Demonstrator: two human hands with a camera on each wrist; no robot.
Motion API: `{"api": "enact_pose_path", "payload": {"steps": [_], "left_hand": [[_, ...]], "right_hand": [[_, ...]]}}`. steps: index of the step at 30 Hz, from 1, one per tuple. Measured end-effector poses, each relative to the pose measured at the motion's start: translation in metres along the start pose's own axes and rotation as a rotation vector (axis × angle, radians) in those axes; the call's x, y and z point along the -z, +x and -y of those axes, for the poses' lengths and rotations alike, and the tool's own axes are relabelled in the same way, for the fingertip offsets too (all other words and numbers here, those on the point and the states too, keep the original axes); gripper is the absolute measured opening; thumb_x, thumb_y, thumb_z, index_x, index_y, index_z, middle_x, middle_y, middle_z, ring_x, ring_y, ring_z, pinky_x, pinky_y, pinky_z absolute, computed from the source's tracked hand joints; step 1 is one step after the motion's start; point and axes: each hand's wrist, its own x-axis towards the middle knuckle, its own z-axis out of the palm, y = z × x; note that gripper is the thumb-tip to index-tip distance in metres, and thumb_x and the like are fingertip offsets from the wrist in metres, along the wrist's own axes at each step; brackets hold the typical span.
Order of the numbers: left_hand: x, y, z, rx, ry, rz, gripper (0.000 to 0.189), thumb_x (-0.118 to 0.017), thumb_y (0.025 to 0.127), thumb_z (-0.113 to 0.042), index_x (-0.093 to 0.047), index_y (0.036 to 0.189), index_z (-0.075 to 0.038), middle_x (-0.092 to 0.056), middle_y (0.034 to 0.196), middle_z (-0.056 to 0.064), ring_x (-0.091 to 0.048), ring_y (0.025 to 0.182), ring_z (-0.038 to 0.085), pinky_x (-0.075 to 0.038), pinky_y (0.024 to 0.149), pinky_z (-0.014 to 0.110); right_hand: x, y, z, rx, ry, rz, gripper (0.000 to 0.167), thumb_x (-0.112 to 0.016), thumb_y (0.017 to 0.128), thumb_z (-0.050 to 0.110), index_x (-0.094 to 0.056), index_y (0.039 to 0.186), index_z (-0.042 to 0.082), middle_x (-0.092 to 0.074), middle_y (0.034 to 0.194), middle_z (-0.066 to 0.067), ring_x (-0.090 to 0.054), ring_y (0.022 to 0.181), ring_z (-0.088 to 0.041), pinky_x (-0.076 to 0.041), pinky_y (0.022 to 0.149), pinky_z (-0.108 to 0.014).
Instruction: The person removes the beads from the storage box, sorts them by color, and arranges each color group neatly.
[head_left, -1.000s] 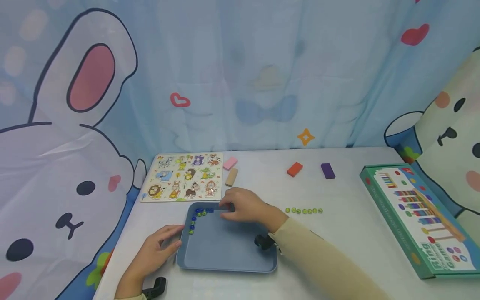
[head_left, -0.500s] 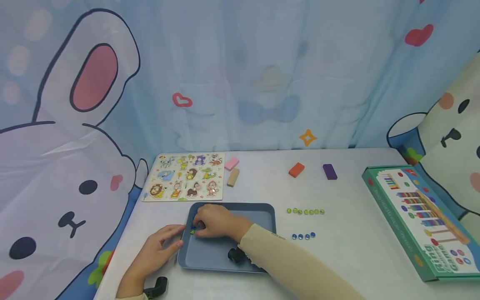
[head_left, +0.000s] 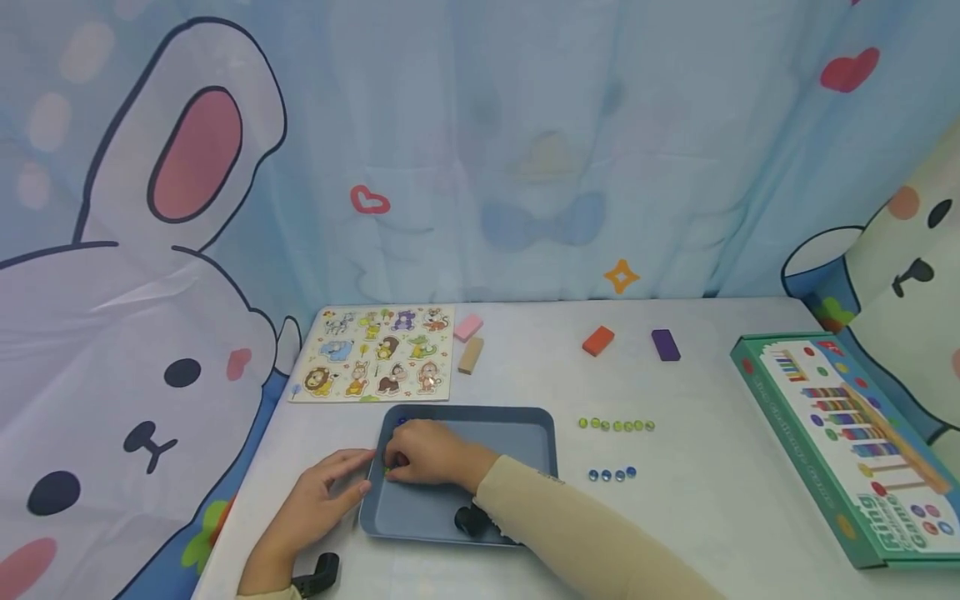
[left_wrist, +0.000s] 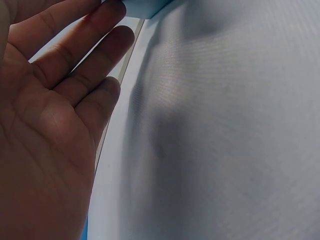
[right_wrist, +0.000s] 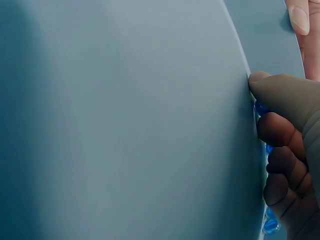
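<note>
A blue-grey tray [head_left: 517, 429] lies on the white table. My right hand [head_left: 431, 454] reaches over its left side, fingers curled down at the tray wall. In the right wrist view a blue glass marble [right_wrist: 260, 108] shows between the thumb and index finger, which close in on it from both sides. More blue marbles [right_wrist: 271, 226] line the wall below the other fingers. A green marble [head_left: 387, 472] peeks out beside the thumb; the hand hides most of that column. My left hand [head_left: 318, 500] has its fingers extended, fingertips at the tray's left rim.
Right of the tray lie a row of green marbles [head_left: 618, 426] and a shorter row of blue marbles [head_left: 607, 476]. Behind are an animal puzzle board [head_left: 375, 354] and pink, wooden [head_left: 470, 356], orange [head_left: 598, 341] and purple [head_left: 665, 345] blocks. A green box [head_left: 847, 450] stands right.
My right hand has moved from the tray's back rim left and forward to the marble column by the left wall, then shifted slightly nearer. The left hand has stayed at the rim.
</note>
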Motion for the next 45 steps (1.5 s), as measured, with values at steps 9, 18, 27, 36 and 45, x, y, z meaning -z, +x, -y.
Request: {"api": "enact_pose_path", "payload": {"steps": [9, 18, 27, 36, 45], "left_hand": [[-0.001, 0.001, -0.005, 0.017, 0.018, 0.005, 0.047, -0.075, 0.098, -0.026, -0.065, 0.143, -0.017, -0.068, 0.14, -0.003, -0.058, 0.139, 0.023, -0.05, 0.116, 0.033], [-0.001, 0.003, -0.005, 0.028, 0.011, 0.008, 0.046, -0.075, 0.098, -0.026, -0.065, 0.143, -0.019, -0.068, 0.14, -0.003, -0.058, 0.139, 0.027, -0.05, 0.117, 0.04], [-0.002, 0.001, -0.004, 0.052, 0.03, 0.004, 0.046, -0.075, 0.097, -0.031, -0.066, 0.142, -0.021, -0.068, 0.14, -0.005, -0.058, 0.138, 0.022, -0.05, 0.117, 0.048], [-0.001, 0.0, -0.003, 0.025, 0.052, -0.011, 0.046, -0.076, 0.097, -0.027, -0.067, 0.141, -0.018, -0.068, 0.139, -0.003, -0.059, 0.136, 0.013, -0.05, 0.114, 0.026], [-0.001, 0.0, -0.005, 0.036, 0.051, -0.005, 0.046, -0.075, 0.097, -0.029, -0.067, 0.141, -0.019, -0.068, 0.14, -0.002, -0.058, 0.136, 0.014, -0.049, 0.114, 0.025]], "right_hand": [[0.005, -0.01, -0.007, -0.032, 0.016, -0.033, 0.017, -0.082, 0.091, 0.035, -0.082, 0.102, 0.022, -0.065, 0.08, 0.015, -0.052, 0.07, 0.004, -0.042, 0.063, -0.008], [0.047, -0.032, -0.012, -0.035, 0.048, -0.168, 0.021, -0.082, 0.092, 0.036, -0.083, 0.103, 0.019, -0.065, 0.082, 0.012, -0.054, 0.074, 0.0, -0.043, 0.066, -0.013], [0.094, -0.08, -0.026, -0.11, 0.08, -0.326, 0.019, -0.084, 0.09, 0.033, -0.082, 0.1, 0.017, -0.064, 0.081, 0.01, -0.061, 0.08, -0.015, -0.048, 0.066, -0.019], [0.115, -0.144, -0.049, -0.233, 0.024, -0.476, 0.019, -0.091, 0.083, 0.028, -0.081, 0.098, 0.02, -0.062, 0.079, 0.011, -0.059, 0.077, -0.012, -0.053, 0.066, -0.018], [0.116, -0.216, -0.084, -0.281, -0.015, -0.557, 0.02, -0.093, 0.079, 0.02, -0.081, 0.094, 0.018, -0.059, 0.078, 0.013, -0.055, 0.073, -0.011, -0.053, 0.064, -0.02]]}}
